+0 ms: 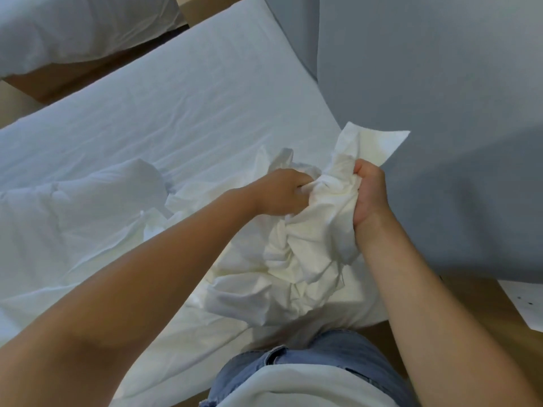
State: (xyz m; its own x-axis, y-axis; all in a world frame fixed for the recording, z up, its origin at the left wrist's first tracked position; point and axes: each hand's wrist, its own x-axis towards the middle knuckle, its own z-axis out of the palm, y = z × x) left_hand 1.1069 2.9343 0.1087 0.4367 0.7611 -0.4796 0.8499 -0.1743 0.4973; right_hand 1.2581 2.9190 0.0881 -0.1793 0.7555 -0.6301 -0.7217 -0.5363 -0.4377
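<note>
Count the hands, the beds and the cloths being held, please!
Hands: 2, the left hand and the right hand, both gripping the white cloth
Beds: 2, the near bed and the far bed
Held cloths: 1
Total: 5

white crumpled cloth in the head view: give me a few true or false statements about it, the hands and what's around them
1. The left hand and the right hand both grip the crumpled white cloth. True.
2. The cloth lies flat and smooth on the pale white bed sheet. False: it is bunched up and held in both hands above the sheet.
3. A grey padded panel stands to the right of the hands. True.
4. The person wears black trousers. False: blue denim shorts show at the bottom of the view.
</note>
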